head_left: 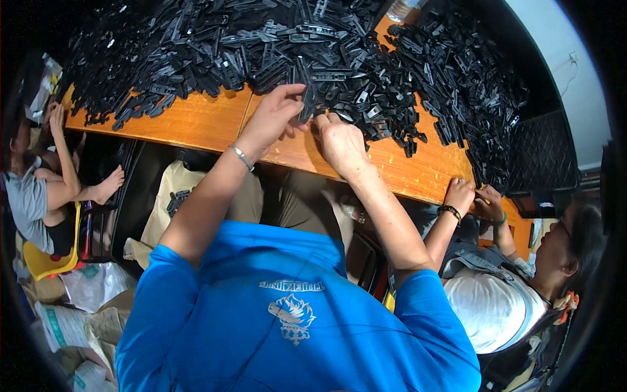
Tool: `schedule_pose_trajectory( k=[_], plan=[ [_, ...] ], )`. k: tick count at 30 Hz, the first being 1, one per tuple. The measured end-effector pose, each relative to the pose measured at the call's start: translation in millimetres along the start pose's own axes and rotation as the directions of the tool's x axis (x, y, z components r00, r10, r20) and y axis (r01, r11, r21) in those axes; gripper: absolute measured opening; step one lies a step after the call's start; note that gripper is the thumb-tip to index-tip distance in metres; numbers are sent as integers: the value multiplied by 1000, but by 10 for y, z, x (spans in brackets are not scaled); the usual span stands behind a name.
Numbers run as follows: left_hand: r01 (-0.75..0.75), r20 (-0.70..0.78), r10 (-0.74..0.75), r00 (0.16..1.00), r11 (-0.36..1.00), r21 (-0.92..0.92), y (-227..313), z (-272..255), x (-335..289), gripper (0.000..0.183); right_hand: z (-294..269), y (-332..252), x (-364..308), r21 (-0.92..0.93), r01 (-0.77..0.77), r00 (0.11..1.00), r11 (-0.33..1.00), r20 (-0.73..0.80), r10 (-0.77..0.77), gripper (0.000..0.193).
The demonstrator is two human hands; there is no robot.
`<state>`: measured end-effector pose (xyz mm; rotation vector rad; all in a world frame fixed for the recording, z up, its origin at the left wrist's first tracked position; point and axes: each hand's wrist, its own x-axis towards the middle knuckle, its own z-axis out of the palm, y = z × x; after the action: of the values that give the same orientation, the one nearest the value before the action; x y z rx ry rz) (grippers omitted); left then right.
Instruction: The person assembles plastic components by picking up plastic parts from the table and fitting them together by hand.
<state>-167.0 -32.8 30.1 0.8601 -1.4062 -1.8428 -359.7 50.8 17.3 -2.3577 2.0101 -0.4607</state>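
My left hand (274,119), with a bracelet at the wrist, pinches a long, narrow black plastic part (307,98) that stands nearly upright at the near edge of the heap. Just right of it, my right hand (341,140) has its fingers bent toward the part's lower end. Its fingertips are partly hidden, and what they grip cannot be made out. Beyond both hands spreads a large heap of black plastic parts (261,49), some long and slotted, others short with shiny bits. The heap lies on an orange-brown wooden table (189,116).
At right, a person in a white top (496,307) works at the table edge, beside a black crate (543,153). Another person (39,196) sits far left near a yellow chair (49,260). A beige sack (166,196) holding black parts stands below the table. A clear container (401,10) stands at the back.
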Motion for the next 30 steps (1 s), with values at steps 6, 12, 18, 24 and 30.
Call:
schedule_pose_trajectory(
  k=[6,12,18,24,30],
  plan=[
    [87,110,-50,993,927,-365,-106,-229,-294,52,-123,-187,88,-1,-85,992,996,89,85,18],
    [-101,43,106,993,988,-117,-152,-378,-383,63,-167,-439,-6,243,-285,957,927,20,289,28],
    [-134,-60,181,982,877,461,-333,-522,-364,31,-24,-420,-16,310,-114,969,944,-175,174,28],
    [-259,1,458,889,499,827,-308,-627,-440,27,55,-515,161,399,-14,987,917,-140,76,34],
    [-277,26,464,886,483,831,-332,-722,-469,27,57,-465,275,383,-30,998,923,-47,52,33]
  ],
)
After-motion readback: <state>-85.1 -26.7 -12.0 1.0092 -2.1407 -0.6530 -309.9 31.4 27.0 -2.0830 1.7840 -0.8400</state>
